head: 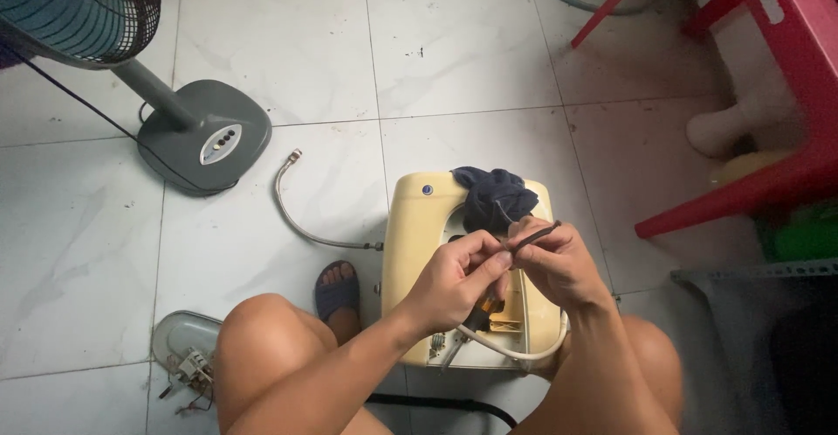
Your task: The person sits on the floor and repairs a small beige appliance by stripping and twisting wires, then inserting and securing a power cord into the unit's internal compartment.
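A cream-yellow box-shaped appliance (412,226) lies on the tiled floor between my knees. A dark blue cloth (493,195) rests on its top end. My left hand (454,282) and my right hand (559,265) meet above the appliance. Together they pinch a thin dark cable end (534,236) that points up to the right. A screwdriver with a black and orange handle (478,317) hangs under my left palm, its tip toward the appliance's lower edge. A white cord (524,350) loops below my hands.
A grey standing fan base (205,134) and its cage (83,7) are at the upper left. A braided metal hose (297,217) runs to the appliance's left side. A clear cover with wired parts (185,356) lies by my left knee. Red chair legs (742,191) stand at right.
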